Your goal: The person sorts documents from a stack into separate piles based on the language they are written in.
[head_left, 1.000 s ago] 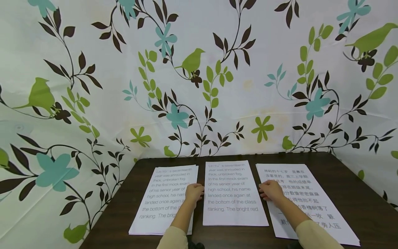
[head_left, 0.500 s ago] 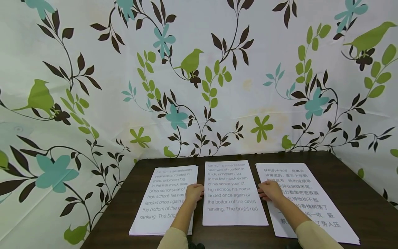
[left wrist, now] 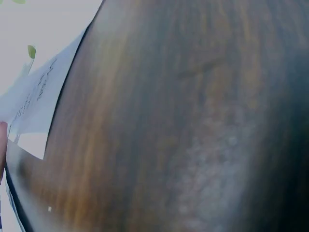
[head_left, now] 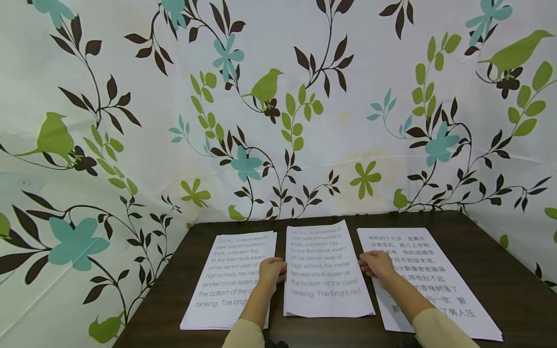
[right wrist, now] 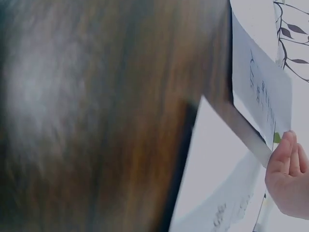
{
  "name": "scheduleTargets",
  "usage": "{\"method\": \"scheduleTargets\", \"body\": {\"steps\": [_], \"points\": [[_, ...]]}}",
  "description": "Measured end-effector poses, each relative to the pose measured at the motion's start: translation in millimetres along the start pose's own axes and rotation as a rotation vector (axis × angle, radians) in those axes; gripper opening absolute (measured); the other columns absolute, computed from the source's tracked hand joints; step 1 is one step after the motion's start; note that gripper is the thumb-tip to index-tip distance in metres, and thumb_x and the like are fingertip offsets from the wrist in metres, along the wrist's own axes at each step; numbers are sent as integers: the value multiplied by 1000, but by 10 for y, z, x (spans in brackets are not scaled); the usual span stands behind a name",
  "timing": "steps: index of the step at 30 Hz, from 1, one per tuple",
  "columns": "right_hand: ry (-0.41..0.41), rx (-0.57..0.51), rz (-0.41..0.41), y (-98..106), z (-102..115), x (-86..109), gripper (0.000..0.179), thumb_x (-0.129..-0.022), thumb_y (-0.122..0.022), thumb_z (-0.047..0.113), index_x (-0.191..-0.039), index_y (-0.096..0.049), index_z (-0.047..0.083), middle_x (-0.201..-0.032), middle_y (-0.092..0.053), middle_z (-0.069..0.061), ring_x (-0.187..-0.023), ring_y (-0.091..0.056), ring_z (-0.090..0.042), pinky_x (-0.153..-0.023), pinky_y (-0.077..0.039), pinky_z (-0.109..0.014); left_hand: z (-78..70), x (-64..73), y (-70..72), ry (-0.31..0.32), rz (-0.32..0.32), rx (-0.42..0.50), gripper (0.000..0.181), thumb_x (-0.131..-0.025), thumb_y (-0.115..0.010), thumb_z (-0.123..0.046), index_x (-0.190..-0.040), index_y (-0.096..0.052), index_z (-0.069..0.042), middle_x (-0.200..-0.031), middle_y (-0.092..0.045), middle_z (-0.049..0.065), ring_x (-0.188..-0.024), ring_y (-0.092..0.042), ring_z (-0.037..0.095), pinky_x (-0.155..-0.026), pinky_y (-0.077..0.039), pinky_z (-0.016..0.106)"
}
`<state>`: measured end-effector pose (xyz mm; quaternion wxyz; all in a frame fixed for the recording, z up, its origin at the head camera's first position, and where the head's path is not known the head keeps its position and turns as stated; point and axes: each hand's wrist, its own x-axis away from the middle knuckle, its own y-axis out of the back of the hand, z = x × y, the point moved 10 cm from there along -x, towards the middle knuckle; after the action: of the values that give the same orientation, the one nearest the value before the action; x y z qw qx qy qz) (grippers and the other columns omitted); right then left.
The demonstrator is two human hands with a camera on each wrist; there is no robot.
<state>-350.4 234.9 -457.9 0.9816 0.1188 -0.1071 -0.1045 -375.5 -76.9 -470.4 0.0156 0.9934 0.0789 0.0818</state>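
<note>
In the head view a sheet of printed paper (head_left: 322, 275) with English text lies in the middle, its top right corner raised and its surface slightly bowed. My left hand (head_left: 272, 271) pinches its left edge, and my right hand (head_left: 377, 265) pinches its right edge. From the right wrist, the lifted sheet (right wrist: 253, 87) stands off the table, with its edge at the fingertips of the right hand (right wrist: 289, 183). Only a fingertip (left wrist: 3, 145) of the left hand enters the left wrist view, beside the curved sheet (left wrist: 43, 92).
A stack of English-text paper (head_left: 230, 280) lies to the left under my left forearm. On the right, a stack with Chinese text (head_left: 435, 280) lies partly under my right forearm. Behind the dark wooden table (head_left: 330, 333) hangs a cloth (head_left: 278, 188) with birds and leaves.
The middle sheet has come up a little from flat, its top right corner rising and its surface bowing. My right hand has shifted slightly left; the side stacks stay put.
</note>
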Motion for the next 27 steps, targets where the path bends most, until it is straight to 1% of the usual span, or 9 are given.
{"method": "scheduleTargets", "body": {"steps": [3, 7, 9, 12, 16, 18, 22, 27], "points": [[-32, -83, 9, -43, -57, 15, 35, -83, -48, 8, -109, -45, -14, -81, -56, -14, -64, -55, -18, -59, -48, -28, 20, 6, -16, -7, 4, -30, 28, -75, -55, 1, -101, -52, 13, -85, -56, 17, -75, -57, 25, -62, -49, 32], [-48, -142, 30, -110, -115, 26, 35, -81, -50, 6, -109, -44, -16, -78, -54, -14, -60, -55, -15, -56, -48, -26, 28, 36, -42, -32, 26, -121, 25, -73, -56, 2, -96, -56, 12, -79, -57, 12, -70, -56, 21, -60, -48, 31], [-42, -131, 39, -134, -126, 32, 35, -81, -50, 6, -108, -45, -17, -77, -54, -13, -59, -54, -14, -55, -48, -25, 27, 62, -59, -43, 43, -155, 23, -73, -55, 2, -94, -57, 13, -76, -58, 12, -68, -56, 21, -60, -48, 31], [-33, -82, 52, -162, -135, 38, 33, -81, -51, 8, -104, -47, -16, -73, -55, -11, -58, -54, -15, -54, -46, -26, 44, 93, -81, -38, 60, -183, 20, -74, -55, 3, -91, -58, 12, -74, -57, 10, -66, -54, 20, -58, -47, 31], [-24, 16, 48, -166, -138, 46, 29, -81, -52, 10, -97, -52, -14, -70, -56, -8, -58, -53, -16, -53, -44, -27, 80, 94, -94, -30, 52, -206, 18, -73, -57, 2, -89, -60, 9, -72, -57, 8, -62, -51, 17, -51, -43, 27], [-22, 49, 44, -160, -141, 53, 28, -81, -52, 11, -95, -53, -13, -72, -56, -9, -60, -53, -17, -53, -44, -27, 95, 80, -98, -28, 46, -207, 17, -73, -57, 1, -88, -61, 8, -71, -57, 7, -58, -50, 15, -48, -41, 24], [-27, 73, 42, -146, -146, 74, 25, -82, -51, 10, -94, -53, -12, -78, -54, -12, -66, -53, -19, -54, -43, -26, 91, 69, -96, -33, 35, -219, 15, -74, -58, 1, -88, -62, 8, -68, -56, 7, -51, -45, 12, -43, -36, 21], [-52, 82, 23, -129, -155, 82, 23, -82, -51, 9, -93, -53, -10, -82, -53, -13, -68, -52, -20, -54, -42, -25, 26, 109, -73, -45, 19, -241, 15, -75, -56, 2, -87, -61, 9, -66, -55, 7, -47, -41, 12, -42, -32, 21]]}}
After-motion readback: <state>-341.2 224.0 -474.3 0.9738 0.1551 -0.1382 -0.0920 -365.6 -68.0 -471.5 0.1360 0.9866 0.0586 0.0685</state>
